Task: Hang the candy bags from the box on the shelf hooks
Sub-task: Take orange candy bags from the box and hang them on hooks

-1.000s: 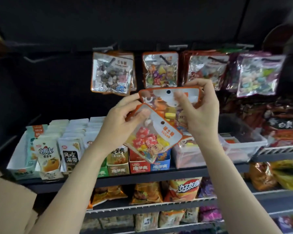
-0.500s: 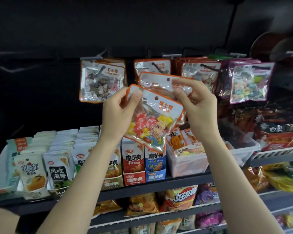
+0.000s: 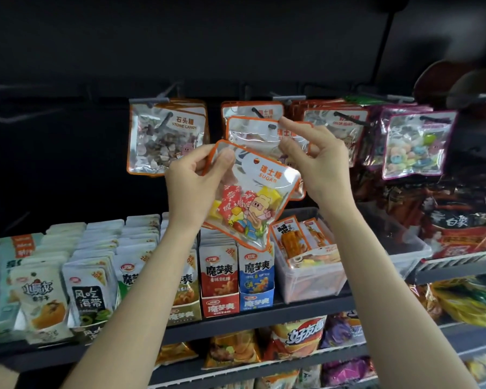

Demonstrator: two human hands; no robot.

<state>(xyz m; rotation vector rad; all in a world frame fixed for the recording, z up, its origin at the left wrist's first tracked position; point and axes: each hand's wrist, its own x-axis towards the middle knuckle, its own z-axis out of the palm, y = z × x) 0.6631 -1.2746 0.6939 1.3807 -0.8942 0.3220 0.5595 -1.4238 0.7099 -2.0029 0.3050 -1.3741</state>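
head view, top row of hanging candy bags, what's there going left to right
stone candy bag → orange-edged sugar bag on the hook → color candy bag → purple-edged bag of pastel sweets

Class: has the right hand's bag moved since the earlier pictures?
Yes. The right hand's bag has risen to the hook, overlapping the hung bag.

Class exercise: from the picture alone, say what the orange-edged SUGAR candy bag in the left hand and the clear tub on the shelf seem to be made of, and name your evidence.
Orange-edged SUGAR candy bag: seemingly thin glossy plastic film, since the sweets show through and it glints and creases. Clear tub holding snack packets: probably rigid, slightly frosted plastic; packets show hazily through its straight wall.
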